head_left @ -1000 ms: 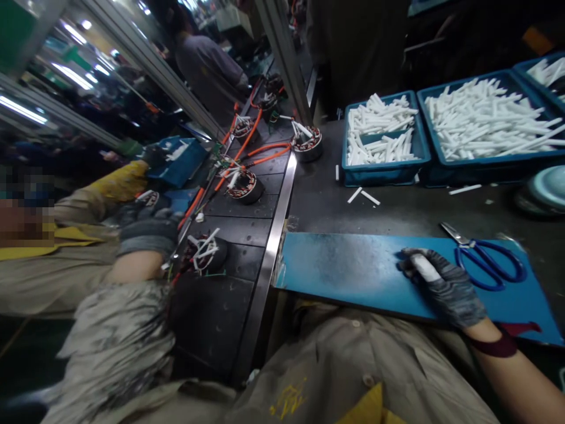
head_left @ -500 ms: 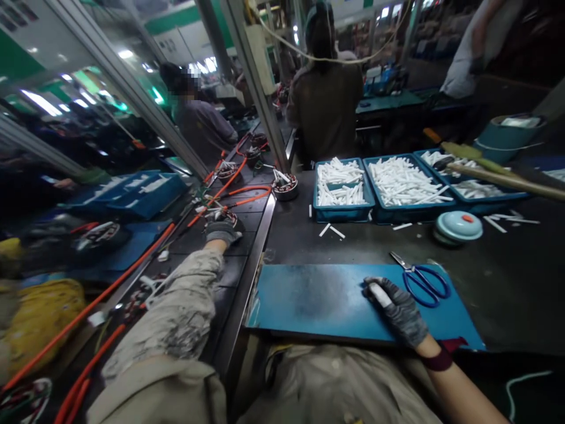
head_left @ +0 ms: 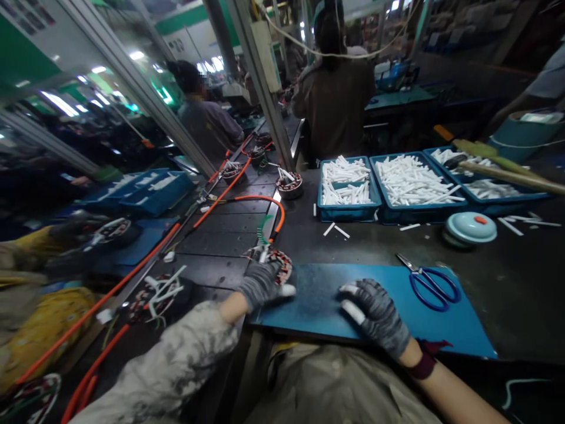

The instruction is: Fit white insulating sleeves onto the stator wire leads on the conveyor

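Observation:
My left hand [head_left: 259,284], in a grey striped glove, grips a wire-wound motor stator [head_left: 283,264] by its near left side. The stator is round, with dark red windings, and sits over the metal edge of the conveyor and the left end of the blue mat [head_left: 309,312]. An orange cable [head_left: 281,215] and green wires rise behind it. Over the mat, my right hand [head_left: 377,315] is held with thumb and forefinger apart and nothing between them. White coverings show on its fingertips. To its right lie blue-handled scissors [head_left: 435,288].
Blue trays [head_left: 351,213] of short white tubes stand behind the mat, near a light-blue lidded bowl [head_left: 470,228]. More stators [head_left: 289,187] sit along the conveyor [head_left: 216,235]. A metal post [head_left: 265,82] rises ahead. Co-workers [head_left: 333,112] are beyond and at left.
My left hand has brought the stator from the conveyor rightward and nearer, to the mat's edge. My right hand has moved slightly left, its thumb and forefinger spreading. A co-worker's arms now reach in at left.

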Demonstrator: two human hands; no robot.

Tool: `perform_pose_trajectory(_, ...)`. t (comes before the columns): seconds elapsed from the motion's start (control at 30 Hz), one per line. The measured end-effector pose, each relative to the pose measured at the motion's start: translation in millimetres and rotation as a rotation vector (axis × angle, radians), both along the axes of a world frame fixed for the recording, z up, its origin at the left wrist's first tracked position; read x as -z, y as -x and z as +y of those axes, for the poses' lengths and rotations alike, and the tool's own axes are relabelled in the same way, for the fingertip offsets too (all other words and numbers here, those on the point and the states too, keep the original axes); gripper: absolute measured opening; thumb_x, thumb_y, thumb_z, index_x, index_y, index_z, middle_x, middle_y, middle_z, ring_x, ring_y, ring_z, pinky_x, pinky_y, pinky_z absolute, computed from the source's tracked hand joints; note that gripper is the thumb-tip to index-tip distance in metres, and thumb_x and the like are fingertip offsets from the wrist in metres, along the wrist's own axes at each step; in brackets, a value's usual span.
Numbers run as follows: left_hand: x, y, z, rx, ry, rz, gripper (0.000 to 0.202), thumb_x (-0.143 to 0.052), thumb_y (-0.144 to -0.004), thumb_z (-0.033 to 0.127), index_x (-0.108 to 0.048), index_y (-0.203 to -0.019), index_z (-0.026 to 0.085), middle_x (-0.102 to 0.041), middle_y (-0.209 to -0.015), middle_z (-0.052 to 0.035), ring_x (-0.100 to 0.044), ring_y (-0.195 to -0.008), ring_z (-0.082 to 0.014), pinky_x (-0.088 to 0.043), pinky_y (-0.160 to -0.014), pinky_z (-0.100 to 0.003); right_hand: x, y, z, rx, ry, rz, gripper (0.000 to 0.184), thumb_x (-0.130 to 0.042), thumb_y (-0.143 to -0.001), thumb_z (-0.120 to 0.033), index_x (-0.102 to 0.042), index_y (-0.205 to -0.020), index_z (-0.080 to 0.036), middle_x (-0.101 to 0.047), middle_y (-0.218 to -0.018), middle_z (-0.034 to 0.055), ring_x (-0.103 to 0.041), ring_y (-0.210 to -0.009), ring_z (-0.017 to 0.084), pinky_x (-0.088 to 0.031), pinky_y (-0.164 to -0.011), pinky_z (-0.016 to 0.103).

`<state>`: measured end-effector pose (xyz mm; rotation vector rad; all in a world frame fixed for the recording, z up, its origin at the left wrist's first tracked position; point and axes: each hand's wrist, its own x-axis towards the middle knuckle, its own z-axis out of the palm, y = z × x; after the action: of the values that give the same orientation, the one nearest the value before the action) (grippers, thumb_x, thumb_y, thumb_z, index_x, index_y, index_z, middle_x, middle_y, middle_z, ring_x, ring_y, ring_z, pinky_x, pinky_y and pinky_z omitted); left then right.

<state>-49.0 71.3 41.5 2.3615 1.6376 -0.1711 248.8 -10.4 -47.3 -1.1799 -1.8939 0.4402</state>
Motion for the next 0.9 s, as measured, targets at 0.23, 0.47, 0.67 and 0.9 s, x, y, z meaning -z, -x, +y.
perform_pose_trajectory(0.23,-36.8,-49,-4,0.427,-0.008,-0.558,0.048,-0.046,-0.1,0.029,-0.057,-0.144,0.016,-0.061,-0.148,-0.0146,-0.056,-0.139,-0.0242,-0.041,-0.121,-0.043,-13.3,48,5,-0.116,-0.314,-0.326,0.048,-0.065,-0.096,-0.032,-0.062,-0.143,-0.022,-0.068,-0.138,0.0153,-0.058,-0.13,0.032,-0.049,-0.107,0.052)
perform_pose_trajectory(0.47,-30.7,-70,88,0.666,0.112,-0.191,0.035,-0.064,-0.093,0.043,-0.074,-0.122,0.026,-0.078,-0.122,-0.0071,-0.064,-0.128,-0.0264,-0.035,-0.12,-0.052,-17.1,71,12,-0.193,-0.243,-0.311,0.042,-0.071,-0.094,-0.037,-0.067,-0.136,-0.032,-0.075,-0.116,0.0082,-0.064,-0.108,0.027,-0.047,-0.106,0.048)
perform_pose_trajectory(0.67,-34.9,-64,84,0.652,-0.031,0.172,0.043,-0.061,-0.095,0.061,-0.081,-0.091,0.023,-0.081,-0.086,-0.0034,-0.075,-0.094,-0.0214,-0.019,-0.126,-0.054,-23.3,50,19,-0.247,-0.091,-0.046,0.028,-0.072,-0.092,-0.048,-0.076,-0.11,-0.027,-0.074,-0.093,0.0066,-0.066,-0.093,0.025,-0.051,-0.087,0.041)
perform_pose_trajectory(0.9,-47.0,-32,12,0.384,-0.162,-0.135,0.064,-0.051,-0.093,0.074,-0.081,-0.103,0.019,-0.077,-0.088,-0.0097,-0.073,-0.089,-0.0262,-0.054,-0.088,-0.04,-29.8,20,33,-0.014,0.422,0.645,0.025,-0.068,-0.091,-0.051,-0.071,-0.092,-0.026,-0.075,-0.086,0.0003,-0.068,-0.074,0.018,-0.055,-0.07,0.032)
